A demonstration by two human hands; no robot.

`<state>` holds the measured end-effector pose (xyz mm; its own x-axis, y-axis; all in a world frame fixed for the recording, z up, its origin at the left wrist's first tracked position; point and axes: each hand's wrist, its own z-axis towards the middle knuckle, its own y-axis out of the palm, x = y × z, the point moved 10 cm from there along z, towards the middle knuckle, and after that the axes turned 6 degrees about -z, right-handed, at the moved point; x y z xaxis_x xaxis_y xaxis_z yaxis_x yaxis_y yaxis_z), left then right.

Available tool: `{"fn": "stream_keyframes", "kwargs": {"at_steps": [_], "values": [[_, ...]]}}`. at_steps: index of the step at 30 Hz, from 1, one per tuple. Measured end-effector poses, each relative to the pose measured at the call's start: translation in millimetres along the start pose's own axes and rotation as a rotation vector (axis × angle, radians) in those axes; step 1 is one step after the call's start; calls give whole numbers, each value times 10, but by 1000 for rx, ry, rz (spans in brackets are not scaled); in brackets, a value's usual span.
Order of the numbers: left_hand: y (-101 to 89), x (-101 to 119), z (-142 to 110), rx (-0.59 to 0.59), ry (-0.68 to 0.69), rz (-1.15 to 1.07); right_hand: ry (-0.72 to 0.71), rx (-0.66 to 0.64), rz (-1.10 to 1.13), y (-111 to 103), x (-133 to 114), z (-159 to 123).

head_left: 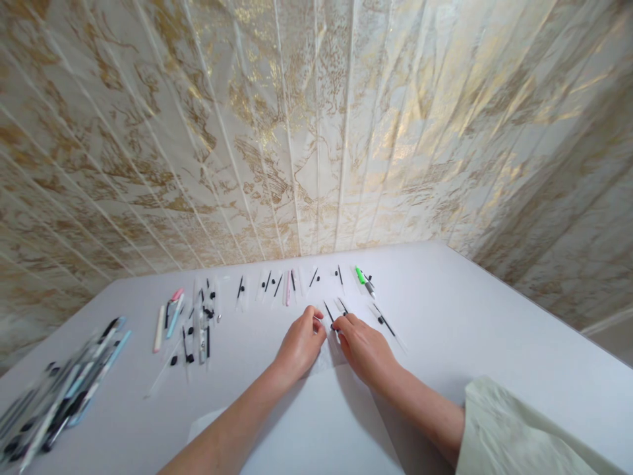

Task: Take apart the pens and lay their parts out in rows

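My left hand (pixel 301 340) rests low over the table with its fingers curled inward. Whatever its fingertips hold, if anything, is too small to make out. Close beside it, my right hand (pixel 364 344) pinches a small black pen part (pixel 333 326) between thumb and fingers. A thin dark pen refill (pixel 328 310) lies just beyond the fingertips, and another dark refill (pixel 343 305) shows past the right knuckles. To the right lies a further set, a black refill (pixel 386 321) with a clear tube and a black cap. Under my forearms is a white sheet (pixel 321 422).
Several taken-apart pens lie in a row along the back, including a pink pen (pixel 288 288) and a green pen (pixel 361 275). More parts cluster at left near a cream pen (pixel 159 328). A blurred pile of pens (pixel 74 389) lies far left. A gold-patterned curtain (pixel 297 132) borders the table (pixel 494 330).
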<state>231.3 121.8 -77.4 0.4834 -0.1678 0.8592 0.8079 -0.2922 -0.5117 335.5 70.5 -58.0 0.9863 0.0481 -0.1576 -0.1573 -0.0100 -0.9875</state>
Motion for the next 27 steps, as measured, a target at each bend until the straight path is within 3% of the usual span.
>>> {"fn": "stream_keyframes", "kwargs": {"at_steps": [9, 12, 16, 21, 27], "values": [[-17, -17, -3, -102, -29, -42, -25, 54, -31, -112, -38, -57], [-93, 18, -81, -154, -25, -4, -94, 77, 25, -131, -150, -113], [-280, 99, -308, -165, 6, 41, -208, 1, 149, -42, -358, -229], [-607, -9, -680, -48, -4, 66, -278, -118, 188, 44, -553, -371], [-1302, -515, -1078, 260, -68, 197, -289, -188, 190, 76, -604, -412]]}}
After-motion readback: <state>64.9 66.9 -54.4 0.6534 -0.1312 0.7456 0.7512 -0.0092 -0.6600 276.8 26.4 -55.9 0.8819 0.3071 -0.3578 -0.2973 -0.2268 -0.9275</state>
